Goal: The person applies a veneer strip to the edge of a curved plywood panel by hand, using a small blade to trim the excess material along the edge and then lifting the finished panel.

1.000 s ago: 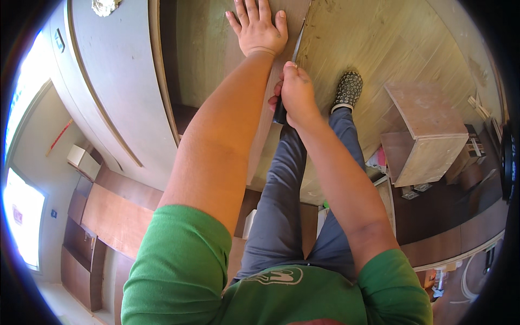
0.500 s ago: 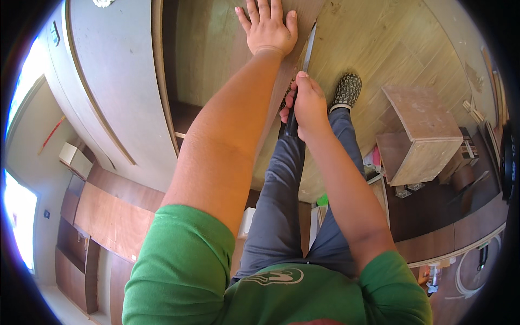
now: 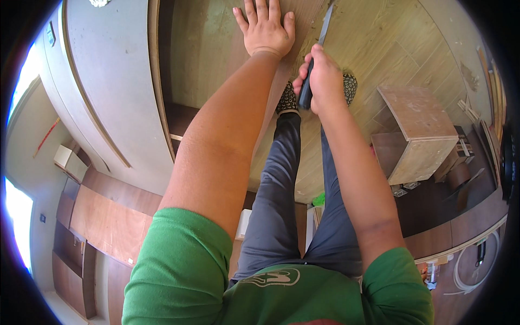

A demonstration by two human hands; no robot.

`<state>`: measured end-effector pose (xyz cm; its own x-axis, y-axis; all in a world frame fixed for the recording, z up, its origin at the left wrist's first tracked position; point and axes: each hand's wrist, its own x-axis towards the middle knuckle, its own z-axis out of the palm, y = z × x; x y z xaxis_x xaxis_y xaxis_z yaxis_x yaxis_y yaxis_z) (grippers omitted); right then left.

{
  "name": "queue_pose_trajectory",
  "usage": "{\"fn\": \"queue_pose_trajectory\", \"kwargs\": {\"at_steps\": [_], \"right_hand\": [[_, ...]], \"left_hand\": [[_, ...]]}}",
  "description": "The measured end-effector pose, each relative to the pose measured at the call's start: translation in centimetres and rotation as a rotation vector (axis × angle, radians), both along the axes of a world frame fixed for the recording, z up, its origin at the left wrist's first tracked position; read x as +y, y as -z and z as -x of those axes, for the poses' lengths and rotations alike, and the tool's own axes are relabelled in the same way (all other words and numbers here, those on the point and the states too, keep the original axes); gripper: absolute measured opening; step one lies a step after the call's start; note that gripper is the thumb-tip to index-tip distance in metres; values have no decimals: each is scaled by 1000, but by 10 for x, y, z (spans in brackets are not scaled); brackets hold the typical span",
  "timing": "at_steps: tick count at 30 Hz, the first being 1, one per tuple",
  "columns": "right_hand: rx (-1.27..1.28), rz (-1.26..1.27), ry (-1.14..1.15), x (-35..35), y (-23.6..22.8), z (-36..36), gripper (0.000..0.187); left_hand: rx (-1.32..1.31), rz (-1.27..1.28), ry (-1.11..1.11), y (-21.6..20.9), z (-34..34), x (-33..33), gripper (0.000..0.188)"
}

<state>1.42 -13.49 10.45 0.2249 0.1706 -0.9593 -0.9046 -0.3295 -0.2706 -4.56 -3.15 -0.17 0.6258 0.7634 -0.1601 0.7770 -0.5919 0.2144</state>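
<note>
My left hand (image 3: 266,33) lies with fingers spread on a long brown wood-grain board (image 3: 304,33), which runs along my left side. Wrapped around a black handle, my right hand (image 3: 328,81) grips a tool with a long, narrow metal blade (image 3: 325,26); whether it is a knife or a file I cannot tell. The blade points away from me, just right of the board's right edge, with a small gap between them in this view. Part of the handle is hidden by my fingers.
Beneath me is a wood-look floor (image 3: 374,49), with my patterned shoes (image 3: 287,97) beside the board. At right stands a small wooden box frame (image 3: 425,122) near a dark panel with tools. A large pale cabinet panel (image 3: 116,81) rises at left. Wood strips (image 3: 495,97) lean at far right.
My right hand has moved forward and to the right with the bladed tool, away from the board's edge. My left hand stays flat on the board, almost unmoved.
</note>
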Motion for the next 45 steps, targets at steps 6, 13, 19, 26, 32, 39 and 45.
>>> {"fn": "queue_pose_trajectory", "kwargs": {"at_steps": [6,13,19,26,32,39,45], "right_hand": [[-283,98,-60,18,55,-32,20],[-340,50,-136,22,79,-47,15],[-249,192,-137,-6,70,-52,16],[-66,53,-224,-30,28,-11,21],[73,16,-108,-20,-8,35,33],[86,99,-112,-11,25,52,32],[83,133,-154,-16,-11,72,31]], "left_hand": [[-1,7,3,-2,-1,1,68],[-3,22,-2,-3,-1,2,68],[-2,36,-7,-5,-1,1,68],[5,27,0,-3,-1,1,69],[12,26,4,-2,1,1,69],[8,16,19,-2,-2,1,69],[30,27,-2,-1,3,1,69]]}}
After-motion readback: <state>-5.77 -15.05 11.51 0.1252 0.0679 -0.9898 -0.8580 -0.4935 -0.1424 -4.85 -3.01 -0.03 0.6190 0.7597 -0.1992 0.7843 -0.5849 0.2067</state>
